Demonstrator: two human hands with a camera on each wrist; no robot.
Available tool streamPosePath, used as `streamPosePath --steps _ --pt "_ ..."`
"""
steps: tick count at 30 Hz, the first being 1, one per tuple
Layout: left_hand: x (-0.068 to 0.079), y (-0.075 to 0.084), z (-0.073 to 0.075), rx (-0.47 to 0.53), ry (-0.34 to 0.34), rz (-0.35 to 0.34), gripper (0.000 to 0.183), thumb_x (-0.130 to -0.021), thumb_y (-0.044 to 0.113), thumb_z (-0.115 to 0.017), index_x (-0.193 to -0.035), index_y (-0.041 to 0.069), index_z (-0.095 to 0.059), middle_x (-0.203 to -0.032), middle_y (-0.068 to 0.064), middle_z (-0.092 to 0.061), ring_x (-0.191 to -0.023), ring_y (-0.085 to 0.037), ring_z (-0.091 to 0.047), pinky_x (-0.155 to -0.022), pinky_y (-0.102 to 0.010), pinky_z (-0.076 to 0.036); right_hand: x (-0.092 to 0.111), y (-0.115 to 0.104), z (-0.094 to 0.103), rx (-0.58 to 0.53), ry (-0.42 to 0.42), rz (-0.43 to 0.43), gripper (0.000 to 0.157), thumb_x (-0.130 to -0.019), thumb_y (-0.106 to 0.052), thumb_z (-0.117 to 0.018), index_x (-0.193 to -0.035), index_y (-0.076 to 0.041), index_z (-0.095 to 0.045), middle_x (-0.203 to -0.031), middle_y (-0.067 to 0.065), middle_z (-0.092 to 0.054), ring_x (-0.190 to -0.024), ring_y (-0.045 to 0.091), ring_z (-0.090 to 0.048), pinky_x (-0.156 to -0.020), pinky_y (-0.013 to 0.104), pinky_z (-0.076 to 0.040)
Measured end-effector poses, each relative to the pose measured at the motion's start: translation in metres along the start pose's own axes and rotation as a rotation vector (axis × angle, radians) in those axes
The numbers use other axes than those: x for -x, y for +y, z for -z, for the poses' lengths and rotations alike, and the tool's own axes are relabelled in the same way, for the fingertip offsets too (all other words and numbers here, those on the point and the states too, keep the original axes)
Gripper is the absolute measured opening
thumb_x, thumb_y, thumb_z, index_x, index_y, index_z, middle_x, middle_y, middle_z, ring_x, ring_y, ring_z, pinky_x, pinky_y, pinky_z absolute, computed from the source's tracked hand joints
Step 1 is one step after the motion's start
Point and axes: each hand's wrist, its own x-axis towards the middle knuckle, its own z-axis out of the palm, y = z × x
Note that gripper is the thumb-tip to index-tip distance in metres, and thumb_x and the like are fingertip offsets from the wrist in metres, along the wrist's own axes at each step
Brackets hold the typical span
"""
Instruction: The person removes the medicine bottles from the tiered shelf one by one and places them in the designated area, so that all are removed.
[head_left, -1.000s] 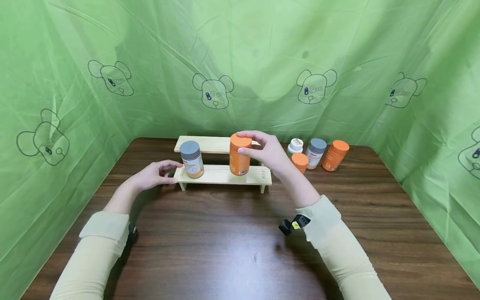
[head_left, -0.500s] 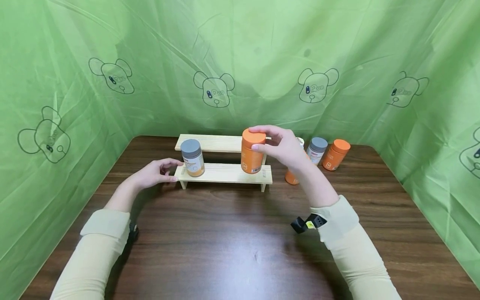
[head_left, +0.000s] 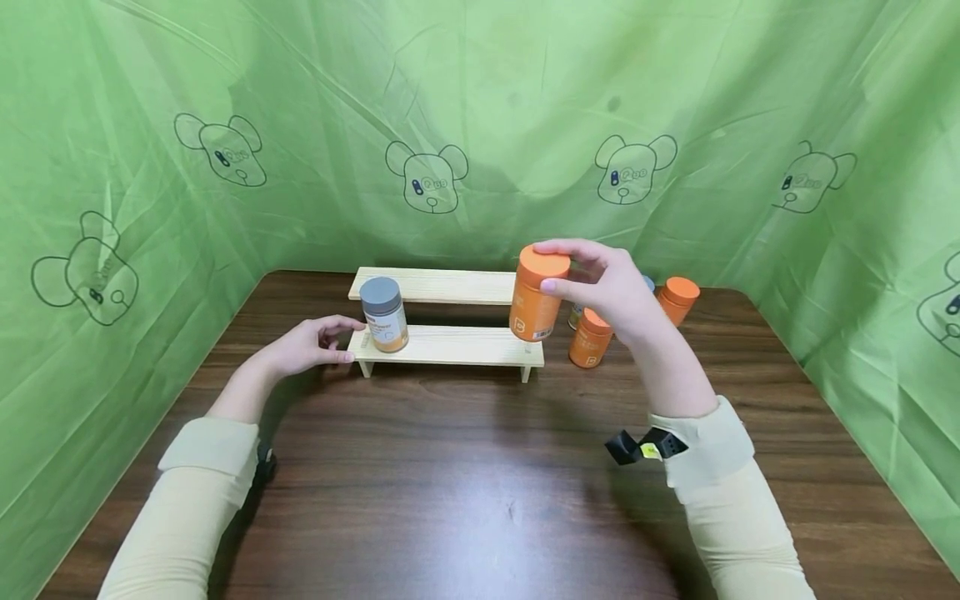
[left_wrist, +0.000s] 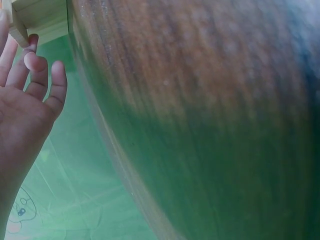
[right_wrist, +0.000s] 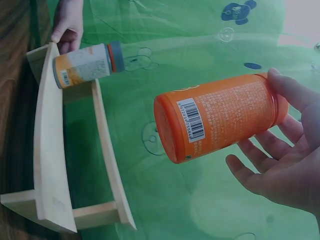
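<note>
In the head view, my right hand (head_left: 611, 287) holds an orange bottle (head_left: 535, 312) by its orange lid, thumb in front. The bottle is in the air over the right end of the two-step wooden rack (head_left: 450, 346), slightly tilted. Its base and barcode face the right wrist camera. My left hand (head_left: 311, 346) holds the left end of the rack's lower step between thumb and forefinger; its other fingers are loosely bent in the left wrist view. A grey-lidded bottle (head_left: 385, 317) stands upright on that step, close to the left hand.
Right of the rack stand another orange bottle (head_left: 591, 340) and, farther back, one more orange bottle (head_left: 678, 298). A grey-lidded bottle between them is mostly hidden by my right hand. A green curtain (head_left: 525, 108) hangs behind the dark wooden table (head_left: 420, 467).
My right hand has moved right with the orange bottle, from over the middle of the lower step to its right end, rising a little. The left hand has stayed put.
</note>
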Motion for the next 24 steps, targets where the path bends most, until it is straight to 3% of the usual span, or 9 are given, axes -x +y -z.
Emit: streamPosePath --steps 6,12,21,24 --pt "0.0 0.002 0.001 -0.03 -0.002 0.016 0.057 -0.081 0.033 -0.074 -0.131 0.019 -0.052 -0.075 -0.002 -0.049 -0.074 -0.016 -0.048 -0.067 -0.029 -0.04 0.009 -0.004 0.018 0.019 0.025 -0.023 0.043 -0.082 -0.012 -0.074 -0.123 -0.012 -0.062 -0.121 0.002 -0.062 -0.099 0.02 -0.063 -0.082 0.027 -0.05" --pt "0.0 0.003 0.001 -0.024 0.002 0.007 0.056 -0.081 0.032 -0.075 -0.13 0.019 -0.053 -0.074 -0.002 -0.049 -0.073 -0.016 -0.048 -0.066 -0.028 -0.04 0.015 -0.001 0.035 -0.019 0.042 0.031 0.041 -0.083 -0.004 -0.071 -0.123 -0.007 -0.062 -0.113 0.003 -0.066 -0.094 0.017 -0.064 -0.077 0.025 -0.051" --pt "0.001 0.003 -0.001 -0.025 0.0 0.013 0.055 -0.08 0.032 -0.075 -0.129 0.02 -0.053 -0.075 -0.003 -0.05 -0.073 -0.017 -0.049 -0.066 -0.029 -0.04 0.03 0.01 0.059 -0.051 0.09 0.061 0.04 -0.082 0.004 -0.068 -0.121 -0.002 -0.062 -0.111 0.001 -0.066 -0.097 0.014 -0.062 -0.081 0.021 -0.048" --pt "0.001 0.002 0.0 -0.033 0.007 0.0 0.054 -0.081 0.032 -0.074 -0.129 0.019 -0.054 -0.082 -0.004 -0.055 -0.074 -0.017 -0.049 -0.067 -0.029 -0.04 0.034 0.014 0.065 -0.06 0.109 0.072 0.04 -0.082 0.006 -0.068 -0.121 -0.001 -0.062 -0.11 0.001 -0.067 -0.095 0.014 -0.062 -0.079 0.021 -0.049"
